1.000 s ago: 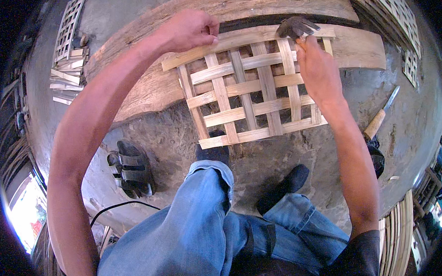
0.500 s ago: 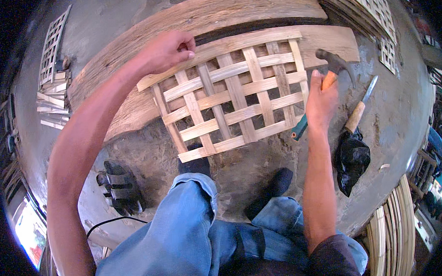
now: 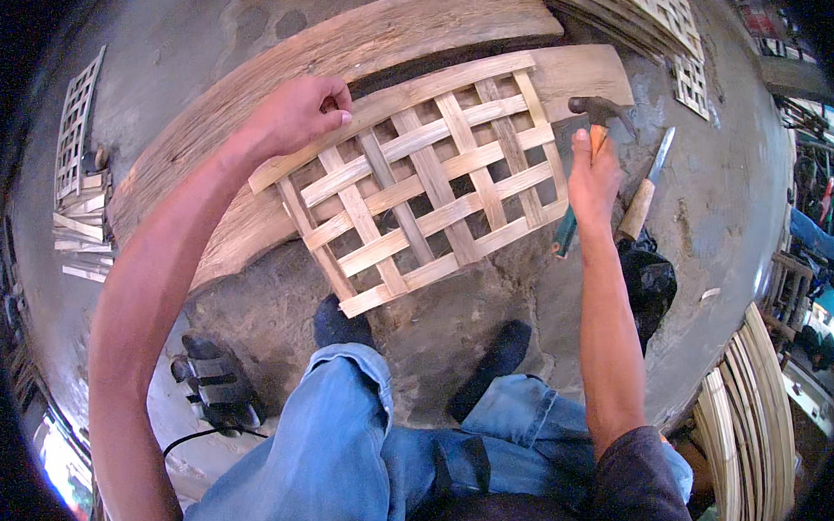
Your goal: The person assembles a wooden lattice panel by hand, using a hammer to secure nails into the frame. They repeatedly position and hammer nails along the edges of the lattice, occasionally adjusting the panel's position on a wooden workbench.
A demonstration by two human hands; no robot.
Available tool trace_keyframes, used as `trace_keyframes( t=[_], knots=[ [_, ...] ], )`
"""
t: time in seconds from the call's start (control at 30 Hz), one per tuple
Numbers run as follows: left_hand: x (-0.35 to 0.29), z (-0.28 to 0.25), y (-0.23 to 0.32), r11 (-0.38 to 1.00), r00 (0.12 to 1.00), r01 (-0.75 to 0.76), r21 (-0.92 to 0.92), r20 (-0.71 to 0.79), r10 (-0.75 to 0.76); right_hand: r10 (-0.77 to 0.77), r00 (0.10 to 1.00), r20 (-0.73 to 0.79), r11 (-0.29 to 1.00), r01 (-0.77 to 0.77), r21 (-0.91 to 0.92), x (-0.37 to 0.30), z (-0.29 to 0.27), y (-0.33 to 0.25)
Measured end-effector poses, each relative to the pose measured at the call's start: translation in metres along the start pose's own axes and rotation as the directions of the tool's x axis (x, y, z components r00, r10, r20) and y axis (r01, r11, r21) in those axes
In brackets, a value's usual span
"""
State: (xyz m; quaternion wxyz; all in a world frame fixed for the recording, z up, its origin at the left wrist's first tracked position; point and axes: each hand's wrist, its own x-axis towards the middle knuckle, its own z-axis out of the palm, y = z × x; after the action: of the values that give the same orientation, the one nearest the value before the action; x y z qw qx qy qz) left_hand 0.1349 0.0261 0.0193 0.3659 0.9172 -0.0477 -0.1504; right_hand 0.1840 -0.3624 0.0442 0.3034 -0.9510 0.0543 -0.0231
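Observation:
A woven lattice panel (image 3: 430,173) of flat, pale wooden strips lies tilted, its far edge on a thick wooden plank (image 3: 581,80). At the panel's far left edge, my left hand (image 3: 297,116) is closed, thumb against curled fingers. Whatever it may pinch is too small or hidden to make out. My right hand (image 3: 595,185) grips a claw hammer (image 3: 599,113) by its orange and teal handle, just beyond the panel's right edge. The dark hammer head points away from me, raised apart from the panel.
A second rough plank (image 3: 382,46) lies farther off. On the right are a wooden-handled knife (image 3: 637,207) and a black plastic bag (image 3: 650,284). More lattice panels (image 3: 670,13) are stacked far right; another (image 3: 80,121) is far left. Long strips (image 3: 744,433) lie near right, a black sandal-like object (image 3: 217,382) near left.
The view has shifted, so the planks, panel and knife appear farther left. Both hands keep nearly the same pose; the hammer sits slightly closer to the knife.

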Motion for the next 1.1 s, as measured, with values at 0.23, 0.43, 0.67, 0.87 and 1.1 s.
trace_keyframes(
  t=[0.23,0.43,0.67,0.87,1.1],
  knots=[
    [-0.004,-0.004,-0.017,0.998,0.997,0.037,-0.048,0.063,-0.034,-0.410,0.896,0.172,0.902,0.426,-0.070,0.024,0.003,-0.059],
    [-0.008,-0.006,0.002,1.000,1.000,0.010,0.004,0.006,-0.010,-0.381,0.889,0.254,0.883,0.432,-0.184,0.041,0.025,-0.066],
    [-0.010,-0.005,0.001,0.998,1.000,-0.010,0.059,-0.009,0.010,-0.431,0.854,0.291,0.842,0.497,-0.209,0.046,0.014,-0.086],
    [0.000,-0.006,0.006,0.996,0.998,-0.045,0.077,0.040,0.042,-0.496,0.831,0.250,0.854,0.519,-0.029,0.011,0.019,-0.080],
    [-0.008,0.001,0.000,0.997,0.995,-0.073,0.005,-0.062,0.074,-0.307,0.850,0.428,0.950,0.298,0.090,-0.078,0.053,-0.118]
  ],
)
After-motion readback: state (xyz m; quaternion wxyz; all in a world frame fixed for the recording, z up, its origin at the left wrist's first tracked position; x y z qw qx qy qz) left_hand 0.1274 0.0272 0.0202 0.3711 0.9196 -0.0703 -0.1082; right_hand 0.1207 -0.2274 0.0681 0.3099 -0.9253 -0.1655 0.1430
